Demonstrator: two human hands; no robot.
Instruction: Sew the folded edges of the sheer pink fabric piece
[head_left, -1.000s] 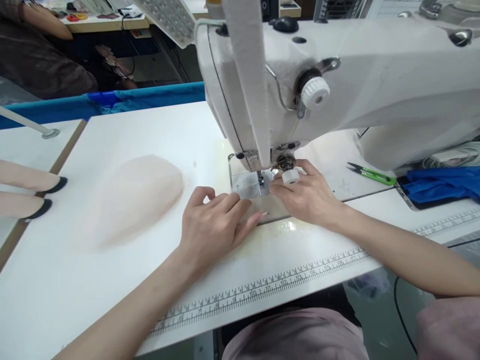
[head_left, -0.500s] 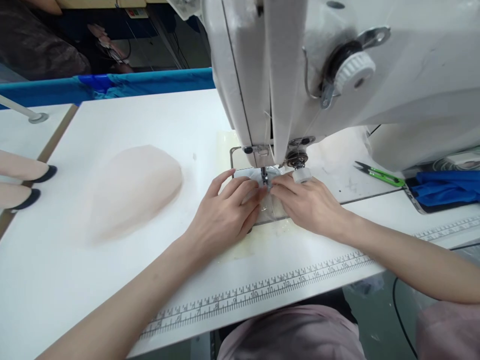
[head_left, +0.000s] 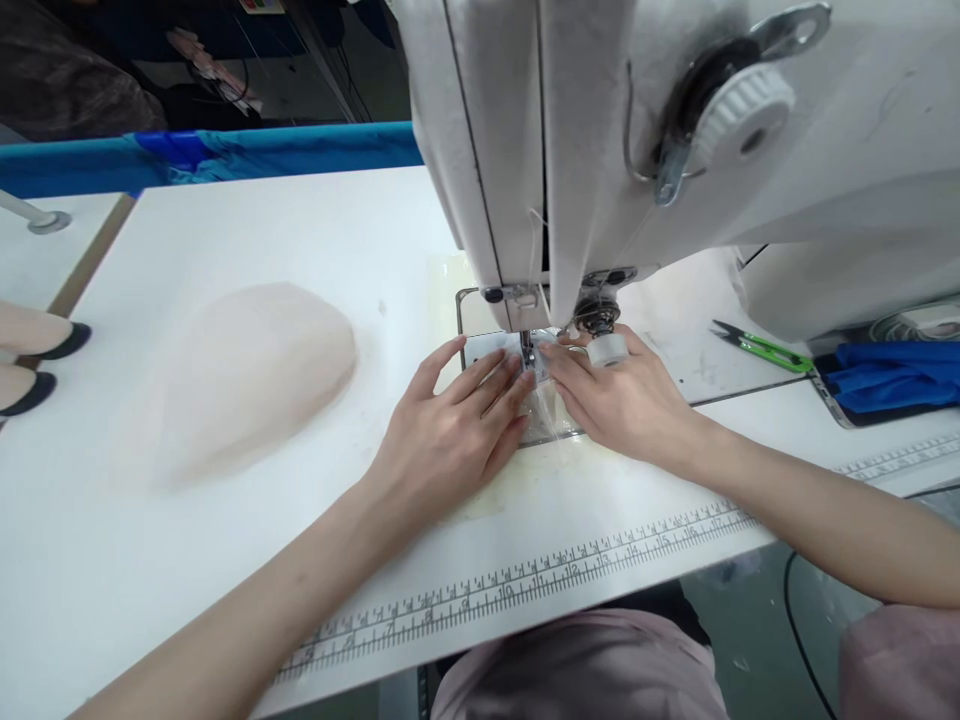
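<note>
A white sewing machine (head_left: 675,160) fills the upper right, its presser foot (head_left: 528,352) down on the metal needle plate (head_left: 487,352). My left hand (head_left: 450,440) lies flat with fingers stretched out, pressing a small sheer clear piece (head_left: 546,412) just left of the foot. My right hand (head_left: 622,400) presses the same piece from the right, fingers flat and pointing at the needle, with a white band (head_left: 606,350) round one finger. The sheer piece is hard to make out.
A pile of pale pink sheer fabric (head_left: 232,380) lies at the left of the white table (head_left: 225,560). Green thread snips (head_left: 761,346) and blue cloth (head_left: 892,375) sit at the right. A printed ruler (head_left: 540,580) runs along the front edge. Pale padded pieces with black tips (head_left: 34,360) are at far left.
My left hand has moved right and flattened beside the presser foot. Both hands have closed in on the needle. The view has come nearer the machine.
</note>
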